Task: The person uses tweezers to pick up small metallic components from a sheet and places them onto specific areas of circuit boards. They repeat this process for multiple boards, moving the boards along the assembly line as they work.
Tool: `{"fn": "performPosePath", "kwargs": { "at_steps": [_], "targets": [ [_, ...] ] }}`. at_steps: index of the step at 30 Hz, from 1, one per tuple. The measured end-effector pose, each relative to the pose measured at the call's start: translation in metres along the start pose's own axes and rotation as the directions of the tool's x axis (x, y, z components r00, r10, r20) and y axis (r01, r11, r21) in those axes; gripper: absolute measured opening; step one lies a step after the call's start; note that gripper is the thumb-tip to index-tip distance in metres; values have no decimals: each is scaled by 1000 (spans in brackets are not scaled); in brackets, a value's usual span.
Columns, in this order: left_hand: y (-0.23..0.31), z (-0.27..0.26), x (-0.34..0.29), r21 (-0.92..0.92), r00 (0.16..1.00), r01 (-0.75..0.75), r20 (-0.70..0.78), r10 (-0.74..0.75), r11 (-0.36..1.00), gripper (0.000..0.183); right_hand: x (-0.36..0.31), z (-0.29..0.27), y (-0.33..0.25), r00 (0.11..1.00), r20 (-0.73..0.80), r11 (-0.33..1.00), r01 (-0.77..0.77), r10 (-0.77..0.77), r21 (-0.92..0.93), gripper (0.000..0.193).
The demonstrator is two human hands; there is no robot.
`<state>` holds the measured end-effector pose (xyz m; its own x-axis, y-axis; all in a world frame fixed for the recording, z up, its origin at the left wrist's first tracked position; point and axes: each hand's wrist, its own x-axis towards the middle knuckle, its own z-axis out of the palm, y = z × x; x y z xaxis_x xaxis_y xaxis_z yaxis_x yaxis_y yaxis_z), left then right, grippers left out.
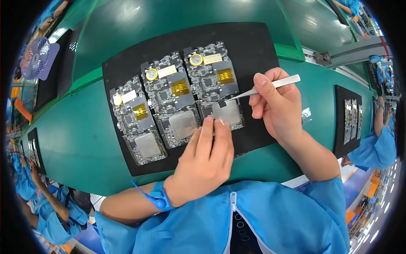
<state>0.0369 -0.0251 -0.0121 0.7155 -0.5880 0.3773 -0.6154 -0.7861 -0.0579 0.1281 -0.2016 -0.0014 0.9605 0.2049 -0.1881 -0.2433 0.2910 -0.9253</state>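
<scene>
Three printed circuit boards lie side by side on a black mat: the left board (127, 112), the middle board (163, 91) and the right board (205, 80). Each carries a round yellow-rimmed part, an amber film patch and a silver metal plate. My right hand (281, 106) is closed around metal tweezers (279, 82), whose tips reach the right board at the top of its silver plate (227, 113). A small black piece (222, 103) sits by the tips; whether they grip it I cannot tell. My left hand (205, 158) rests outstretched fingertips on that board's lower edge, holding nothing.
The black mat (249, 42) lies on a green work surface (84, 139). A blue wrist strap (159, 195) with a cord circles my left wrist. At right stands another black mat with boards (351, 120); a purple fan (39, 58) is at far left. Other people in blue work at both sides.
</scene>
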Motion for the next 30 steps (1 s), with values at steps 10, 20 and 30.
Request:
{"fn": "performPosePath", "kwargs": {
  "at_steps": [10, 20, 30],
  "targets": [
    [-2, 10, -4, -24, 997, 1, -82, -3, 1000, 31, -12, 14, 19, 987, -79, 978, 125, -140, -164, 22],
    [-2, 13, -6, -34, 994, 4, -105, -8, 999, 27, -14, 17, 23, 974, -37, 959, 215, -226, -185, 19],
    [0, 13, -3, -25, 995, 10, -97, -12, 1000, 25, -14, 15, 25, 973, -44, 960, 213, -225, -182, 20]
  ]
}}
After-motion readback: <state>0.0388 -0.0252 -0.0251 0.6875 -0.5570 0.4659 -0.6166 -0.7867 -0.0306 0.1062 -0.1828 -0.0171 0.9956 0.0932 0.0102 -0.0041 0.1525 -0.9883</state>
